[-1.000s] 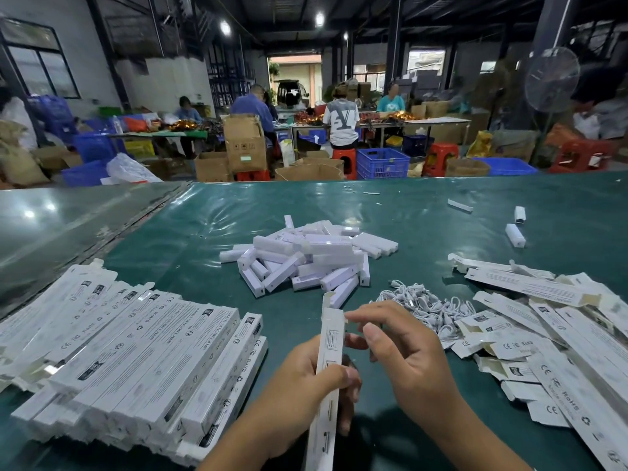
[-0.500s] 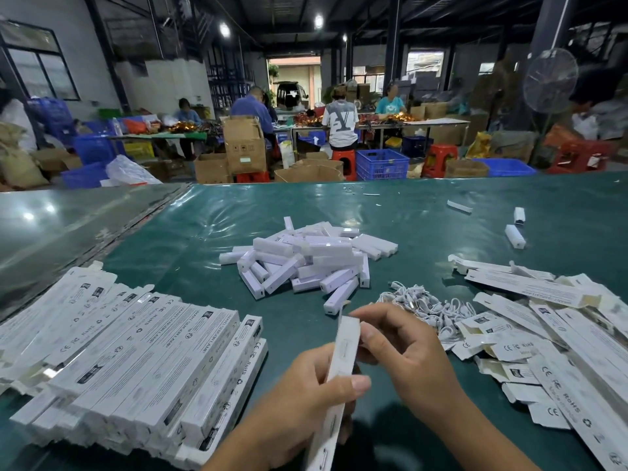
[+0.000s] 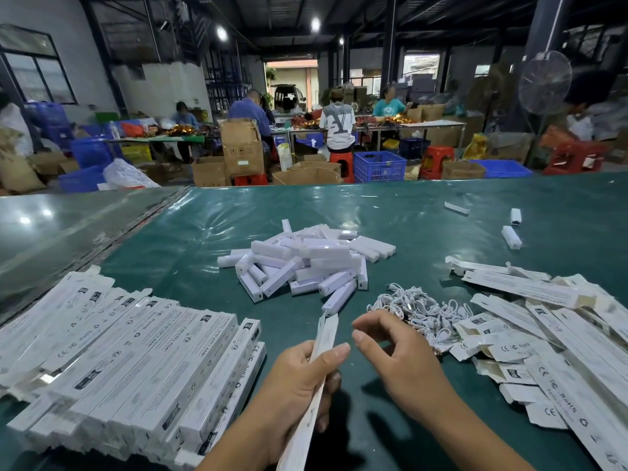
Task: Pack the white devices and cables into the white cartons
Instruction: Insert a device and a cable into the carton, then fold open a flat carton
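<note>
My left hand point(image 3: 295, 379) grips a long narrow white carton point(image 3: 324, 336), its top end pointing away from me. My right hand point(image 3: 397, 351) hovers just right of that top end with fingers loosely curled, holding nothing. A pile of white devices point(image 3: 306, 260) lies on the green table point(image 3: 424, 219) ahead. A heap of white cables point(image 3: 421, 311) sits right of my right hand. Rows of filled white cartons point(image 3: 136, 362) lie at the left. Flat unfilled cartons point(image 3: 543, 321) are scattered at the right.
Three stray white devices point(image 3: 510, 236) lie at the far right of the table. Beyond the far edge, several people work among cardboard boxes point(image 3: 242, 147), blue crates point(image 3: 379, 166) and red stools. A standing fan point(image 3: 543, 83) is at the back right.
My right hand has let go of the carton's top end and drawn back to the right. The carton in my left hand has tilted further to the right.
</note>
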Demonstrator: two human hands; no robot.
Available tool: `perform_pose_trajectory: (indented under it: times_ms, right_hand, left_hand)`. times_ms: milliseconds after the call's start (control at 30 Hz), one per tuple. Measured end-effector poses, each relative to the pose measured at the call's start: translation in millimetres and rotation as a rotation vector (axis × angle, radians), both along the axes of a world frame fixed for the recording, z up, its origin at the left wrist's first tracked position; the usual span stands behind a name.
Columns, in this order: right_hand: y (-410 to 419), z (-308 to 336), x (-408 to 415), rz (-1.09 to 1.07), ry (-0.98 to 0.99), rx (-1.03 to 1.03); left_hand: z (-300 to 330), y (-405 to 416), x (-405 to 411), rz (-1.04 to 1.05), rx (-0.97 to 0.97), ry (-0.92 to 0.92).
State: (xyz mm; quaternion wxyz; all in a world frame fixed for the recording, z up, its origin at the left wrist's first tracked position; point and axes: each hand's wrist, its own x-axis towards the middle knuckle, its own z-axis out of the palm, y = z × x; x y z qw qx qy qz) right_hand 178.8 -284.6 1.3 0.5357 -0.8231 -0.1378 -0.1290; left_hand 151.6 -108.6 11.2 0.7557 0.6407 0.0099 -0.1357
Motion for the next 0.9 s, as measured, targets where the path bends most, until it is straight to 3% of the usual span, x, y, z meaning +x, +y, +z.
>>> perform_pose_trajectory:
  times_ms: [233,400,533,667,767,833,900]
  right_hand:
    - [-1,2,1,-0.003,0.073,0.041]
    - [3,8,-2,0.157,0.256,0.356]
    - [7,5,-5,0.145,0.277,0.390]
    - [12,4,-4,0.081,0.207,0.423]
    - [4,8,-1,-0.027,0.115,0.375]
    - [-2,11,0,-0.006,0.009,0.280]
    - [-4,14,-2,0.069,-0.056,0.313]
  left_hand:
    - [4,5,0,0.003,0.052,0.044]
    - [5,1,-2,-0.049,-0.034,0.031]
    - [9,-4,-7,-0.177,-0.053,0.118]
    - [8,-1,-11,-0.405,-0.075,0.115]
    - [6,1,-9,-0.351,-0.212,0.182]
    - [6,5,-5,-0.335,-0.338,0.257]
    - [6,8,-1,-0.350,-0.389,0.268]
